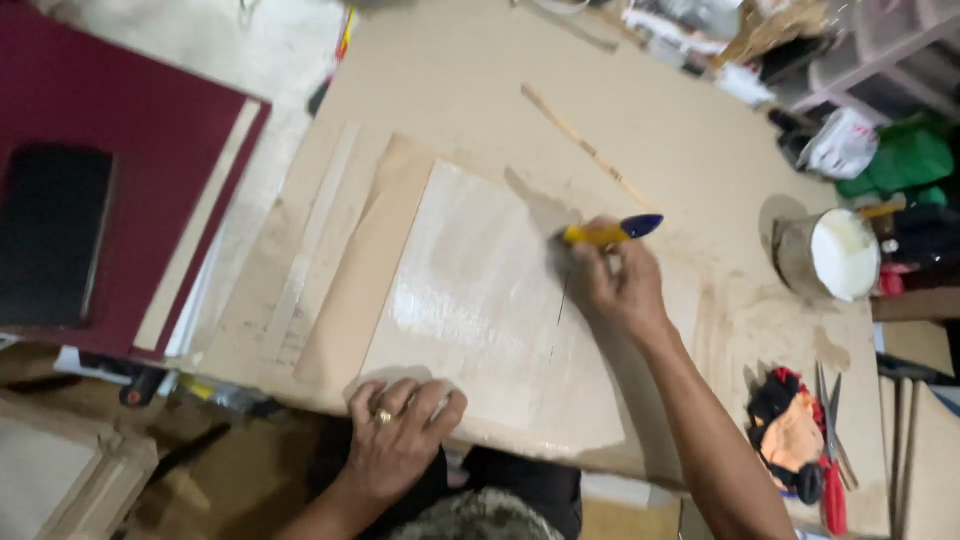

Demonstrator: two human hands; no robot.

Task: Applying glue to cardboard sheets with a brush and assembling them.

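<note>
- Brush (608, 232), yellow-handled, gripped by right hand (622, 285) over a glue-wet board (480, 300).
- Left hand (398, 435) presses flat, fingers spread, on the board's six o'clock edge.
- Worktable (700, 130): tan, smeared.
- Tin (828, 255) at three o'clock holds white glue.

dark blank screen (52, 235) | far left | flat rectangle on maroon board (150, 130)

Surface: tan worktable (700, 130), glue-smeared.
Centre: pale glue-coated board (480, 300) on a brown sheet (385, 240).
Right: open glue tin (828, 255); red-black gloves (790, 435); scissors (832, 440).
Top: thin wooden stick (580, 142).
</note>
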